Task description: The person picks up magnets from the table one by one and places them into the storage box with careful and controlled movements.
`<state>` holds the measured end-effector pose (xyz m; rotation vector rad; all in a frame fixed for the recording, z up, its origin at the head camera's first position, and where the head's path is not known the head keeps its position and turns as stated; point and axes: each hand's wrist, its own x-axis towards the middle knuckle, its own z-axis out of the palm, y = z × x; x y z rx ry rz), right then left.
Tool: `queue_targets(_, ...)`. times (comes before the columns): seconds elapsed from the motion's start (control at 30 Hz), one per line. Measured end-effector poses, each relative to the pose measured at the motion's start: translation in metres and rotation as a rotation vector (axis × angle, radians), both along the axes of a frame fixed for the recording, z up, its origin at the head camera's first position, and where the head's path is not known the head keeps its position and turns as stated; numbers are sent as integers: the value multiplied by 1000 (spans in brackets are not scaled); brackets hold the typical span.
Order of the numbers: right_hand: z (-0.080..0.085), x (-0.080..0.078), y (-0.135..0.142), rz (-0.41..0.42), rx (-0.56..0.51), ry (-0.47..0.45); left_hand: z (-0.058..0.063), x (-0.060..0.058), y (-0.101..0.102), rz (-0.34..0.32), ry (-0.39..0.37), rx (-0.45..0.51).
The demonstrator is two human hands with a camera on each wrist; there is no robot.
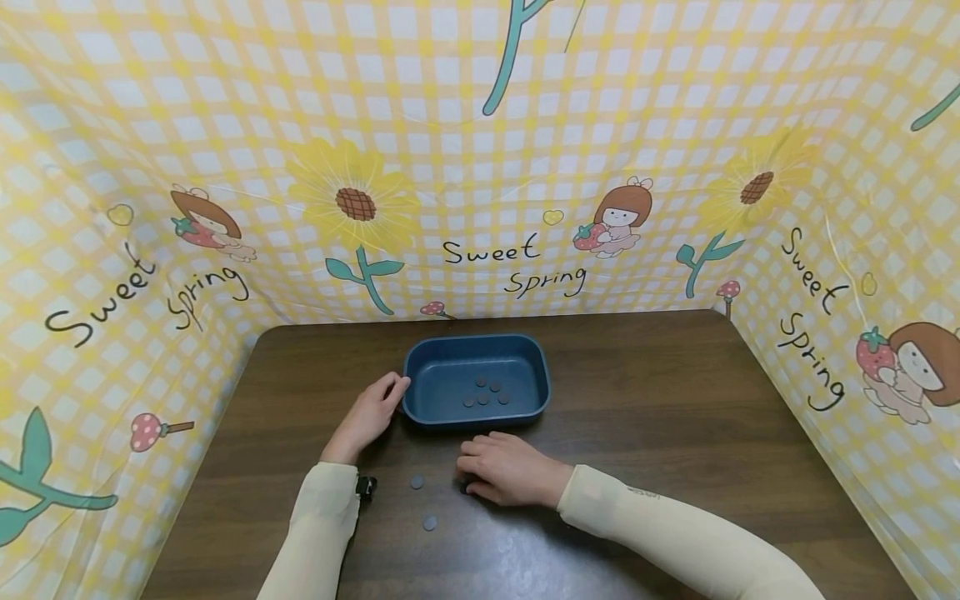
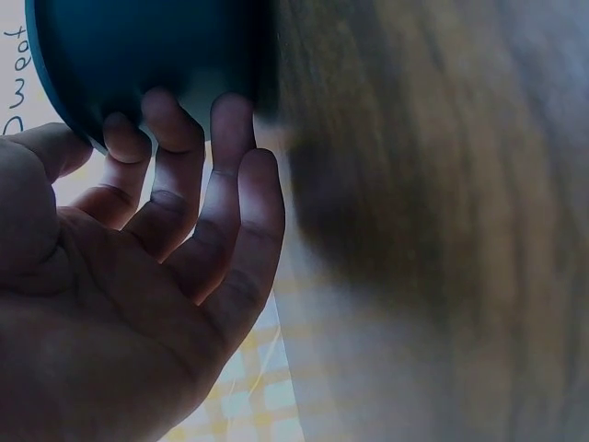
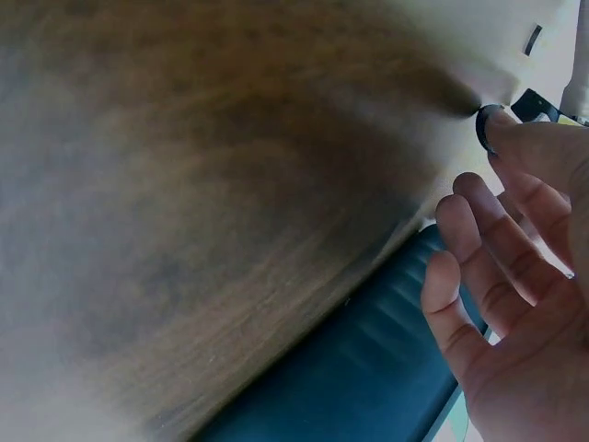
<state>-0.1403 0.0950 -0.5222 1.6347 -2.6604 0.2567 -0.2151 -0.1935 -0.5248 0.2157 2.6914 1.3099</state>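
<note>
A dark blue rectangular container (image 1: 477,417) stands on the table with several small dark round discs (image 1: 482,399) on its floor. My left hand (image 1: 371,415) holds its left end, thumb at the rim and curled fingers against the outer wall, as the left wrist view shows. Just in front of the container, my right hand (image 1: 510,471) pinches one dark disc (image 3: 484,129) between thumb and index finger, low over the table. The other fingers of that hand are loosely bent. Two grey discs, one farther back (image 1: 417,482) and one nearer (image 1: 430,522), lie on the table between my forearms.
The brown wooden table (image 1: 645,375) has a checked yellow-and-white cloth (image 1: 480,167) rising behind it and at both sides. A black band (image 1: 366,488) sits at my left wrist. Pale sleeves cover both forearms.
</note>
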Motion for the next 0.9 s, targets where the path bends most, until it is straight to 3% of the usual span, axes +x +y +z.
queue_targets(0.5, 4, 2, 3, -8, 15, 13, 0, 0, 0, 1, -16, -4)
queue_targets(0.9, 11, 1, 5, 11, -29, -65, 1, 1, 1, -2, -11, 2)
